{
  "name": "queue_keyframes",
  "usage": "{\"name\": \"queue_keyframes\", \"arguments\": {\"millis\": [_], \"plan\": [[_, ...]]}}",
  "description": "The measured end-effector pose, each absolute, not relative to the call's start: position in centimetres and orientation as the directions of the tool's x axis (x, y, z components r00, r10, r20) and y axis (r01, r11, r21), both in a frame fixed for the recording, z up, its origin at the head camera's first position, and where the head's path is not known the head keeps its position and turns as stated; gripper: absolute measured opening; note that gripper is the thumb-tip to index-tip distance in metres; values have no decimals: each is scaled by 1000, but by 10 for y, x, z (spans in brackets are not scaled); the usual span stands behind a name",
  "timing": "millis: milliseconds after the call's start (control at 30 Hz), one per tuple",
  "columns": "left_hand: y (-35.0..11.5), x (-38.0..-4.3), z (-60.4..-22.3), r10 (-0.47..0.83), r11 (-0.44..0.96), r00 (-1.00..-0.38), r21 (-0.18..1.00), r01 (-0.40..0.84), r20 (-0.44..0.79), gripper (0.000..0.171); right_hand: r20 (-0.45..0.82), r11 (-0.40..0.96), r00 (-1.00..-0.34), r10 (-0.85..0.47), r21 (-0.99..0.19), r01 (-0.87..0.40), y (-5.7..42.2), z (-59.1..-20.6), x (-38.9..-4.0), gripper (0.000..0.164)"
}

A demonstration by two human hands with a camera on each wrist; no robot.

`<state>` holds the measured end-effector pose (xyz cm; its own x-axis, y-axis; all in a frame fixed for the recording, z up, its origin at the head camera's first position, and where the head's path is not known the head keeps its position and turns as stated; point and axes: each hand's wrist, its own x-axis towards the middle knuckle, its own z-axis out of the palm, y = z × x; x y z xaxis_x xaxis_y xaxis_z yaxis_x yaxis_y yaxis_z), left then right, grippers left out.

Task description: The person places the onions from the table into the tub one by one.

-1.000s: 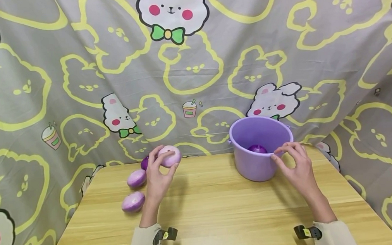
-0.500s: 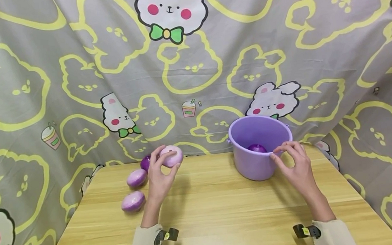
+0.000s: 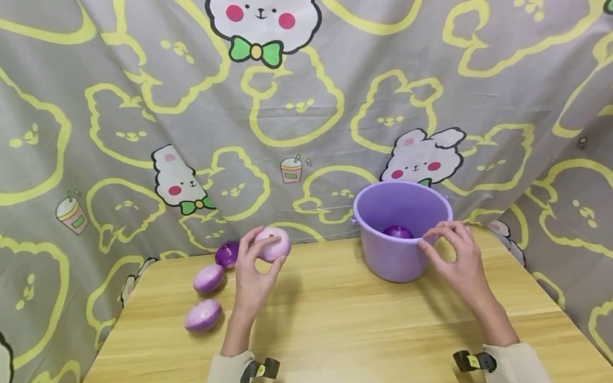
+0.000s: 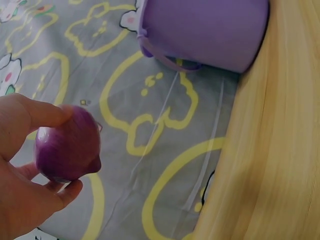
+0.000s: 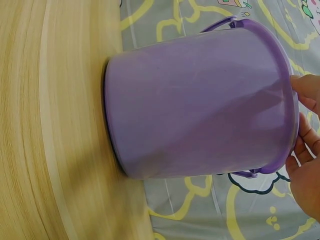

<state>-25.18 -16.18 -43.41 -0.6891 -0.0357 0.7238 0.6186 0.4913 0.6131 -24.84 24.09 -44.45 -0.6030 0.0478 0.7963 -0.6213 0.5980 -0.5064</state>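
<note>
My left hand holds a red onion above the table, between thumb and fingers. In the left wrist view the onion shows its purple side and a pointed end. The purple bucket stands upright at the back right. At its near right rim, my right hand pinches the edge; the right wrist view shows the thumb and fingers on either side of the bucket's rim. Inside the bucket lies another red onion, partly hidden by the front wall.
On the left of the wooden table rest three more onions: a dark purple one at the back, a paler one before it, and another pale one nearest. A patterned curtain hangs behind the table.
My left hand has moved slightly right with the onion, uncovering the dark onion at the back left. The right hand keeps its grip on the bucket rim. The head view has shifted a little.
</note>
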Motion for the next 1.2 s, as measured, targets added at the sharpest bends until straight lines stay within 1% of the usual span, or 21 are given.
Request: {"name": "queue_keyframes", "arguments": {"millis": [233, 500, 800, 1000, 1200], "plan": [[-161, -252, -435, -35, 490, -689, 613, 619, 724, 40, 791, 589, -610, 51, -517, -621, 240, -445, -249, 22], [-153, -253, -430, -44, 445, -694, 636, 631, 719, 41, 803, 598, -594, 51, -501, -625, 241, -445, -250, 22], [-137, -231, -403, -51, 429, -669, 621, 656, 742, 38, 798, 599, -601, 47, -504, -622, 241, -445, -250, 22], [-135, -229, -401, -53, 413, -666, 624, 663, 744, 36, 796, 604, -604, 47, -504, -617, 240, -445, -250, 22], [-135, -230, -403, -45, 421, -679, 630, 653, 733, 35, 795, 605, -604, 50, -506, -615, 239, -446, -249, 21]]}}
